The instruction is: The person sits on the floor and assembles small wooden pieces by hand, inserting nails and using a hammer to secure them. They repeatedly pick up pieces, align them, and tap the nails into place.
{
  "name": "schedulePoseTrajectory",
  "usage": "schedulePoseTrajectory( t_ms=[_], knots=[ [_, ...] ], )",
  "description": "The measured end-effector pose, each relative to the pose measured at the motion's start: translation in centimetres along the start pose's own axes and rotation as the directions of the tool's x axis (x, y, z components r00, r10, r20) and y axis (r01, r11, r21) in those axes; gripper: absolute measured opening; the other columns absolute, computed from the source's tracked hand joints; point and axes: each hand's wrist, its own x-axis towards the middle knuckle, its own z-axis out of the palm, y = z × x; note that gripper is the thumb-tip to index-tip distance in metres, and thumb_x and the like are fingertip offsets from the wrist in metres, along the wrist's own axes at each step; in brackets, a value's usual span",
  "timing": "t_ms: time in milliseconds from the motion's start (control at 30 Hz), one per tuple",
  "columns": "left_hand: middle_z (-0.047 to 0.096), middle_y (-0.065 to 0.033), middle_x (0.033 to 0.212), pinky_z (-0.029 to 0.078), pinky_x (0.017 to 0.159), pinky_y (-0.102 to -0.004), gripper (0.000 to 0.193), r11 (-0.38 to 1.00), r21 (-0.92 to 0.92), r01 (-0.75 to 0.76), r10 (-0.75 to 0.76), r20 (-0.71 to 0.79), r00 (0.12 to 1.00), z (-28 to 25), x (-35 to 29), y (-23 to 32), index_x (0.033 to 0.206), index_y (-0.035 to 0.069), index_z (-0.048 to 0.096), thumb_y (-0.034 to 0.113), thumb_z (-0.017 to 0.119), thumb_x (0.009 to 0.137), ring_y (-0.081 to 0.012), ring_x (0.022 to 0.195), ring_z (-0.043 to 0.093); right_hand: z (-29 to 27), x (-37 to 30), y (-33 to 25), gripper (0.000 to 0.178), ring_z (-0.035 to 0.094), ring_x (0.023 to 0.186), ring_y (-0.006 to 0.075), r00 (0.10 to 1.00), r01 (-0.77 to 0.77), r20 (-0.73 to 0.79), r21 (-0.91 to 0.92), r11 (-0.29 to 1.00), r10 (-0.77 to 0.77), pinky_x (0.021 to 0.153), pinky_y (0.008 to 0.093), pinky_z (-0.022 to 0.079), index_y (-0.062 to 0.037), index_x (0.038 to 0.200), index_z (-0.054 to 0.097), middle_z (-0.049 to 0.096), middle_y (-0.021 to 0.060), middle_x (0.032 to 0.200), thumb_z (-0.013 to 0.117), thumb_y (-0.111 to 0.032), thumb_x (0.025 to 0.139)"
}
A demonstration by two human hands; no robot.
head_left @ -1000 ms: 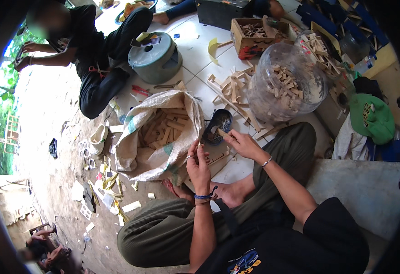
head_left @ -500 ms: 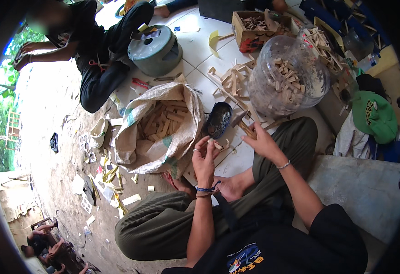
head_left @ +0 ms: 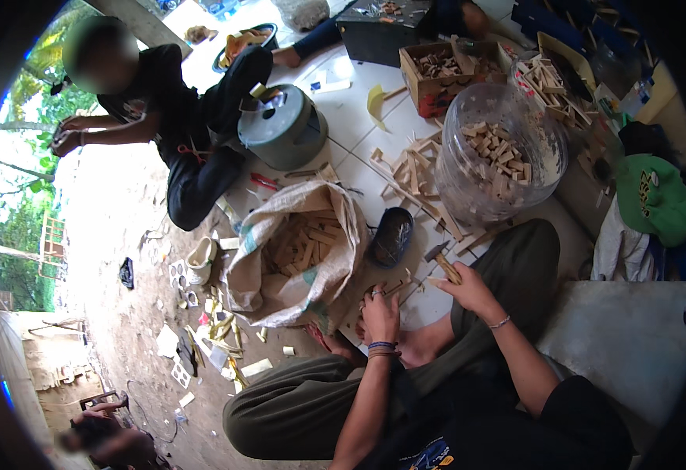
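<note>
My right hand (head_left: pixel 468 290) is closed around the wooden handle of a hammer (head_left: pixel 451 272), its dark metal head pointing up and away from me. My left hand (head_left: pixel 379 317) is curled lower and to the left, fingers bent around a small wooden piece (head_left: pixel 394 290) that juts out past the fingertips; its far end is hard to make out. Just beyond the hands lies a dark oval tray (head_left: pixel 392 237) with small thin bits in it. To the left of the tray stands an open woven sack (head_left: pixel 250 290) holding many wooden sticks.
A large clear plastic tub (head_left: pixel 468 196) of wood blocks stands right of a pile of wood strips (head_left: pixel 413 168). Farther off are a cardboard box (head_left: pixel 429 82) and an upturned grey-green bucket (head_left: pixel 280 141). A co-worker (head_left: pixel 155 110) sits at far left. Scraps and a shoe (head_left: pixel 201 262) litter the ground.
The view has shifted, so the scene sits lower and farther right. My left hand has turned, and its fingers are now more curled around the piece. The hammer stays in my right hand.
</note>
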Motion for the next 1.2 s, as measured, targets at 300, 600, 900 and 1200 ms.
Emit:
schedulePoseTrajectory(
  t_ms=[300, 600, 900, 1200],
  knots=[
    [0.068, -0.0295, 0.104, 0.052, 0.091, -0.0611, 0.031, 0.992, 0.128, -0.008, -0.010, 0.139, 0.990, 3.1, 1.0, -5.1, 0.121, 0.010, 0.070, 0.029, 0.053, 0.104, -0.0513, 0.103, 0.065, -2.1, 0.0, 0.0, 0.024, 0.068, 0.083, 0.0102, 0.999, -0.045, 0.002, 0.335, 0.941, 0.047, 0.073, 0.0288, 0.054, 0.0017, 0.111, 0.068, 0.073, 0.0047, 0.090, 0.079, -0.013, 0.095],
    [0.064, -0.0186, 0.113, 0.057, 0.084, -0.0450, 0.036, 0.944, -0.196, -0.265, 0.243, -0.128, 0.962, -3.1, 0.1, 1.5, 0.132, 0.008, 0.065, 0.006, 0.072, 0.097, -0.0371, 0.099, 0.068, -2.9, -0.8, -1.1, 0.022, 0.050, 0.069, 0.0017, 0.991, -0.131, 0.085, 0.501, 0.856, 0.102, 0.052, 0.0216, 0.036, -0.0087, 0.114, 0.068, 0.071, -0.0037, 0.091, 0.071, -0.026, 0.101],
    [0.074, -0.0078, 0.106, 0.057, 0.079, -0.0367, 0.042, 0.905, -0.207, -0.371, 0.325, -0.225, 0.919, -4.2, 1.2, 4.2, 0.129, 0.010, 0.067, 0.006, 0.082, 0.090, -0.0213, 0.086, 0.071, -2.1, 0.5, -2.0, 0.023, 0.047, 0.062, 0.0037, 0.985, -0.158, 0.142, 0.499, 0.852, 0.100, 0.049, 0.0226, 0.037, -0.0074, 0.113, 0.065, 0.069, -0.0019, 0.088, 0.074, -0.022, 0.097],
    [0.078, -0.0088, 0.106, 0.059, 0.082, -0.0323, 0.037, 0.887, -0.388, -0.251, 0.208, -0.149, 0.967, -3.0, 2.0, 3.7, 0.124, 0.008, 0.070, 0.005, 0.082, 0.089, -0.0185, 0.091, 0.076, -1.5, 2.1, -5.1, 0.027, 0.044, 0.061, 0.0017, 0.950, -0.241, 0.279, 0.373, 0.896, 0.139, 0.050, 0.0197, 0.037, -0.0072, 0.118, 0.067, 0.061, -0.0052, 0.088, 0.078, -0.018, 0.096]
  ],
)
